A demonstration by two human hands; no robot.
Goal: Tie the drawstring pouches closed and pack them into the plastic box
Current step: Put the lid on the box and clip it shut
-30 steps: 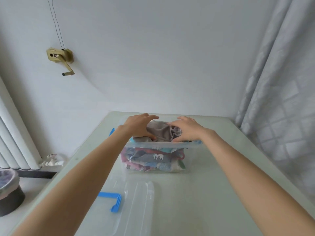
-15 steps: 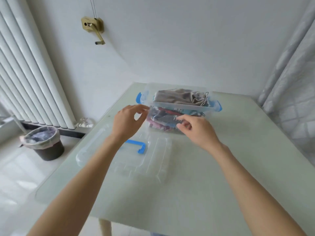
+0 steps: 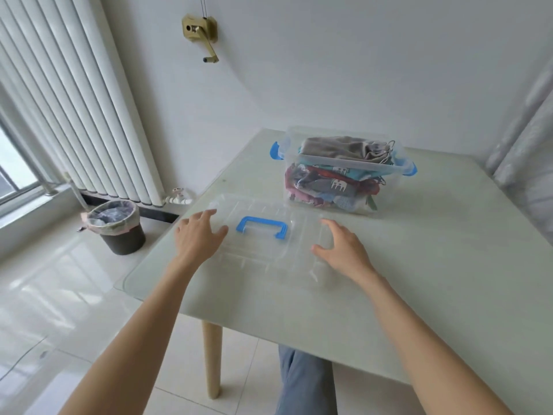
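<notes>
The clear plastic box (image 3: 344, 163) with blue side clips stands at the far side of the table, filled with several coloured drawstring pouches (image 3: 330, 187); a grey-brown pouch (image 3: 344, 148) lies on top. Nearer to me lies the clear lid (image 3: 263, 256) with its blue handle (image 3: 261, 230). My left hand (image 3: 197, 238) is at the lid's left end and my right hand (image 3: 341, 250) at its right end, both with fingers spread and relaxed. Neither hand holds anything; whether they touch the lid I cannot tell.
The pale glass-topped table (image 3: 419, 265) stands against a white wall. A white radiator (image 3: 74, 100) and a lined dark waste bin (image 3: 115, 227) are on the left, a curtain (image 3: 526, 145) on the right. My leg (image 3: 305, 381) shows below the near table edge.
Both hands left the box, where they pressed the grey-brown pouch down, and came back toward me to the two ends of the lid. The view swung left and pulled back.
</notes>
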